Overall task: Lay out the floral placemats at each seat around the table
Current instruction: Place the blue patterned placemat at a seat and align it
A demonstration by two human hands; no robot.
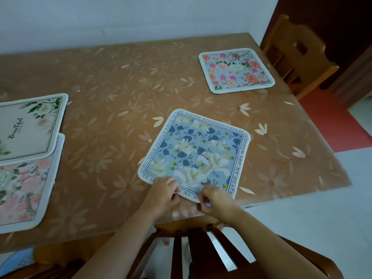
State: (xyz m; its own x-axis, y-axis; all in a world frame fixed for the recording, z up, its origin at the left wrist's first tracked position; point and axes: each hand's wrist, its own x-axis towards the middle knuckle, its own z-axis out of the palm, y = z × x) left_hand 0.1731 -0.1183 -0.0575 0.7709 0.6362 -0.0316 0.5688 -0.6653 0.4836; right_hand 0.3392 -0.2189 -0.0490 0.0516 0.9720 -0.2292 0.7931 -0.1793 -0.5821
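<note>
A blue floral placemat (196,154) with a text border lies flat near the table's front edge. My left hand (164,195) and my right hand (216,199) both pinch its near edge with curled fingers. A pink-and-blue floral placemat (236,70) lies at the far right seat. On the left a white placemat (28,127) printed "Beautiful" overlaps a pink floral placemat (24,192).
The table (112,93) has a brown flower-patterned cover and stands against a white wall. A wooden chair back (201,250) stands right below my hands. Another wooden chair (296,55) sits at the far right. Red and pale floor shows to the right.
</note>
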